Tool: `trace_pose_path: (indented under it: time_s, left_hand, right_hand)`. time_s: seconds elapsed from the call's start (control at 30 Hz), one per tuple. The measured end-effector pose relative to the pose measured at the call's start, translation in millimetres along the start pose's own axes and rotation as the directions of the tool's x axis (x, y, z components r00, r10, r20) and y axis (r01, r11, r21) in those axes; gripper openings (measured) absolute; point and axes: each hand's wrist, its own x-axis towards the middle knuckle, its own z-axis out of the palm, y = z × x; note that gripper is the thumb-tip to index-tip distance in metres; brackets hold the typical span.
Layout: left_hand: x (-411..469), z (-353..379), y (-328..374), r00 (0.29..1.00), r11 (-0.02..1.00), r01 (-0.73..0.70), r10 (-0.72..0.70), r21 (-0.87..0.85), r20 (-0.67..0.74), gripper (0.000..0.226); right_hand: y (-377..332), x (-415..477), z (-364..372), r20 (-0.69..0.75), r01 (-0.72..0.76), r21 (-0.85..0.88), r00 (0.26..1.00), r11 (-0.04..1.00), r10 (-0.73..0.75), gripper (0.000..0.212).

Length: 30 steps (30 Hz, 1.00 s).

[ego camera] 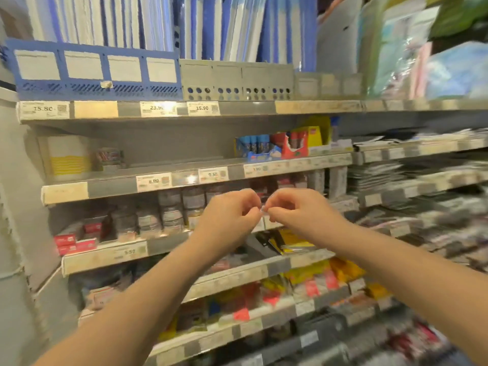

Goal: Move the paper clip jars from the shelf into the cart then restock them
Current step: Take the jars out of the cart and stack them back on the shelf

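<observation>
Pinching a small pale object (pixel 263 209) between left hand (pixel 229 215) and right hand (pixel 298 210), you leave jars (pixel 171 213) waiting on the shelf (pixel 105 256).

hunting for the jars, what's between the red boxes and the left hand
In the head view, the blurred paper clip jars stand in a row between the red boxes and the left hand.
</observation>
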Motion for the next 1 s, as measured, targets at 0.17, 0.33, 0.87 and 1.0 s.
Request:
trace_pose_path:
  time_s: [0.17, 0.33, 0.87, 1.0]
  left_hand:
    - [-37.9, 44.9, 104.0, 0.976, 0.968, -0.149, 0.177, -0.203, 0.127, 0.012]
    - [-87.9, 104.4, 222.5, 0.919, 0.900, -0.225, 0.324, -0.374, 0.227, 0.014]
    - [-281.7, 356.9, 525.8, 0.613, 0.763, -0.130, 0.564, -0.633, 0.554, 0.019]
    - [-306.2, 407.8, 538.6, 0.521, 0.797, -0.110, 0.555, -0.594, 0.648, 0.024]
  right_hand:
    - [37.4, -128.8, -66.0, -0.123, -0.251, 0.076, 0.958, 0.965, 0.259, 0.014]
    - [73.9, -262.8, -127.0, -0.226, -0.411, 0.082, 0.880, 0.908, 0.418, 0.010]
    - [196.0, -680.7, -228.2, -0.362, -0.903, 0.161, 0.322, 0.399, 0.875, 0.024]
    - [232.0, -706.7, -198.9, -0.304, -0.928, 0.225, 0.224, 0.298, 0.926, 0.028]
